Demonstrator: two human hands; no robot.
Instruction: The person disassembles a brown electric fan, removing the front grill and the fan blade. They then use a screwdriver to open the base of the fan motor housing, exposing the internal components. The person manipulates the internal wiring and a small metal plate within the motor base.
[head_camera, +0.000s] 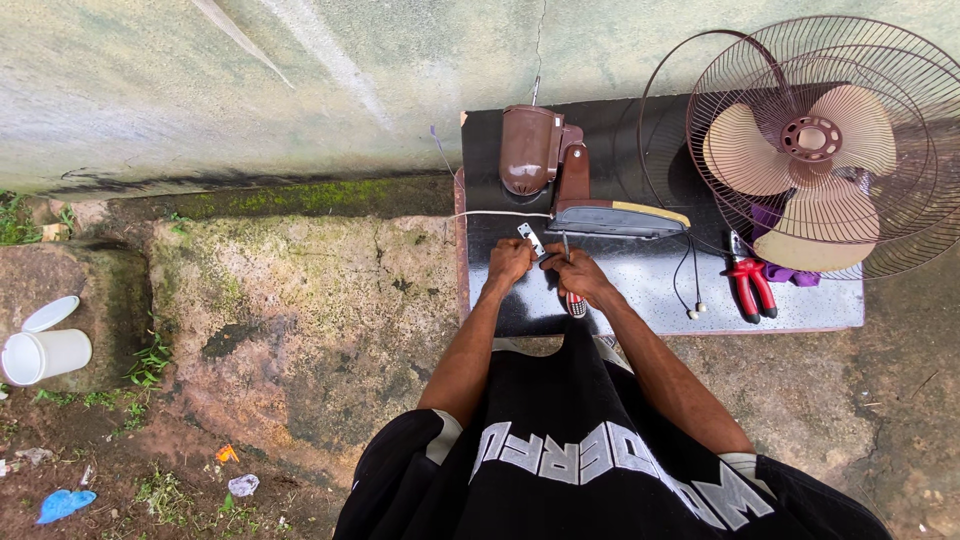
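On the dark counter, your left hand pinches a small metal plate; your right hand has its grip closed around a red-handled screwdriver, near the brown fan motor.

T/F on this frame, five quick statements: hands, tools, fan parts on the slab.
1. The right hand holds a screwdriver with a red striped handle. True.
2. The left hand rests on the fan blades. False: it pinches a small metal plate on the dark slab; the fan blades sit apart, far right.
3. Red-handled pliers lie on the slab to the person's right. True.
4. The brown motor housing sits in the person's lap. False: it stands on the slab by the wall.
5. A white cup stands on the slab. False: it lies on the ground, far left.
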